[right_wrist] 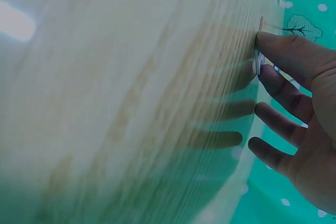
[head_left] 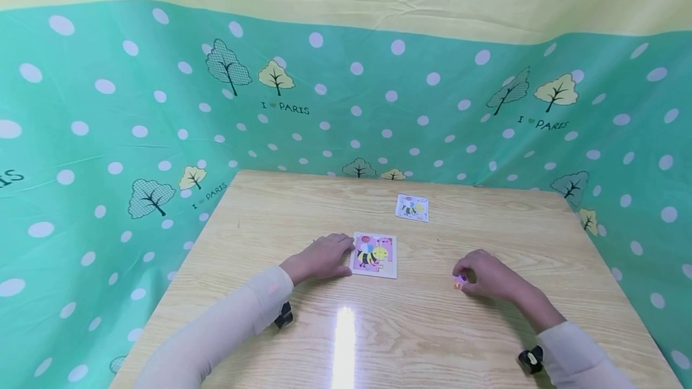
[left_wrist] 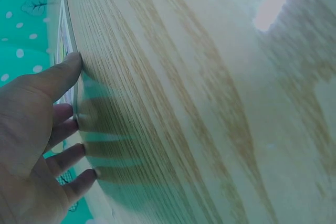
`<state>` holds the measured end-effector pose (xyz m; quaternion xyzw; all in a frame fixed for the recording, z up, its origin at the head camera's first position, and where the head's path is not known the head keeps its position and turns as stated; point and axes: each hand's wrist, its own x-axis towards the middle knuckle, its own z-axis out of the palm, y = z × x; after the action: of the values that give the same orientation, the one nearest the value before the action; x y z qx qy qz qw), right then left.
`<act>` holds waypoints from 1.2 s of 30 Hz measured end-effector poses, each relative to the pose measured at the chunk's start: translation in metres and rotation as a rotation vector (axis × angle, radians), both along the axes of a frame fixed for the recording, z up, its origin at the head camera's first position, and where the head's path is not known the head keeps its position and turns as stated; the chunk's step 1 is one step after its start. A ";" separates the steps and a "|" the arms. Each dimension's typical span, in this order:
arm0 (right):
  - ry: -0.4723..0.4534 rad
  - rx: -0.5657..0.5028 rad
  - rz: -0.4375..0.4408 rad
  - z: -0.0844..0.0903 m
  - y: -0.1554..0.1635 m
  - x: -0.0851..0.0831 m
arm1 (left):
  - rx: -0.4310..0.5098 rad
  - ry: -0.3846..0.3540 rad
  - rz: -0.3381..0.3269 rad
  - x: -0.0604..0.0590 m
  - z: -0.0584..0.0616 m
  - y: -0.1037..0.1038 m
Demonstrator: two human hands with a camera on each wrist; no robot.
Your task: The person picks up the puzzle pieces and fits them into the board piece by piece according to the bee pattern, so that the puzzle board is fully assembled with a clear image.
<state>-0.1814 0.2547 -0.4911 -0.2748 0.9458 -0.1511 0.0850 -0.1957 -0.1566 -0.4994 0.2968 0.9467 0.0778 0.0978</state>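
A square jigsaw board [head_left: 394,262] with a pale rim and a bee picture on pink lies near the middle of the table; pale gaps show in the picture's lower right. My left hand [head_left: 325,257] rests beside it, thumb and fingertips touching its left edge, fingers fairly straight. Off to the right, my right hand [head_left: 493,276] pinches a small pink and orange puzzle piece [head_left: 459,282] between thumb and fingers, at the table surface. In the right wrist view the piece [right_wrist: 261,23] appears edge-on, partly covered by the thumb; its other fingers are spread.
A small picture card [head_left: 412,208] with a similar bee lies behind the board, slightly right. The wooden table [head_left: 303,197] meets a green dotted cloth [head_left: 367,113] at the back and sides. A bright light streak [head_left: 344,347] reflects in front.
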 end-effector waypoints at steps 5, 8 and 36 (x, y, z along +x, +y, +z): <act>0.020 0.025 0.004 0.000 -0.001 -0.001 | -0.002 0.001 -0.002 0.000 0.001 0.000; 0.033 0.024 0.000 0.000 -0.004 -0.002 | 0.003 0.004 -0.001 0.000 0.000 0.000; 0.059 -0.055 0.094 0.007 -0.094 -0.013 | 0.006 -0.006 0.008 0.000 -0.001 -0.001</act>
<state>-0.1945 0.1608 -0.4842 -0.3254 0.9294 -0.1645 0.0567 -0.1956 -0.1574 -0.5003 0.2930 0.9474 0.0819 0.0994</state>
